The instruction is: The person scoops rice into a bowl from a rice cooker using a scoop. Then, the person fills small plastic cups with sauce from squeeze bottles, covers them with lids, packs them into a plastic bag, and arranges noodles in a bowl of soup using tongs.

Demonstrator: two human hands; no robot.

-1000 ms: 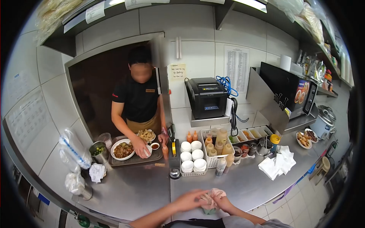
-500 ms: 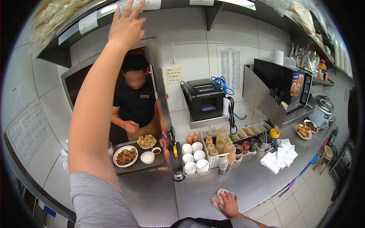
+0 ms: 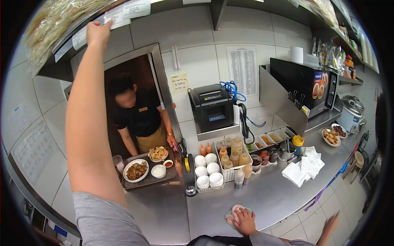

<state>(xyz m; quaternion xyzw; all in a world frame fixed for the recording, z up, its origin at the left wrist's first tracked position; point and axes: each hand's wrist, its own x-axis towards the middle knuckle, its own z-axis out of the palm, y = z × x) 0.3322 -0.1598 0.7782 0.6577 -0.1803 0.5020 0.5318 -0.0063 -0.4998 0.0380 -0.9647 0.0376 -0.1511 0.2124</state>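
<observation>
High at the upper left, my left hand (image 3: 98, 33) is closed at the edge of a white paper slip (image 3: 116, 17), which hangs from the shelf rail (image 3: 65, 46). My right hand (image 3: 245, 222) lies spread on a crumpled pink and green cloth (image 3: 233, 215) on the metal counter (image 3: 213, 207). Behind my left arm, a grey tray (image 3: 143, 184) holds a bowl of chopped brown food (image 3: 136, 170), a bowl of pale fried pieces (image 3: 158, 154), a bowl of white food (image 3: 159, 171) and a small sauce cup (image 3: 168, 163).
A co-worker (image 3: 141, 119) leans over the tray in the opening. Another person's hand (image 3: 331, 223) is at the lower right. White bowls (image 3: 202, 181), a bottle basket (image 3: 230, 174), a printer (image 3: 212, 108) and napkins (image 3: 303, 169) line the counter's back.
My left hand has risen from the cloth to the rail and closed at a slip. My right hand has flattened on the cloth. The co-worker's hand has left the white bowl; another hand has appeared lower right.
</observation>
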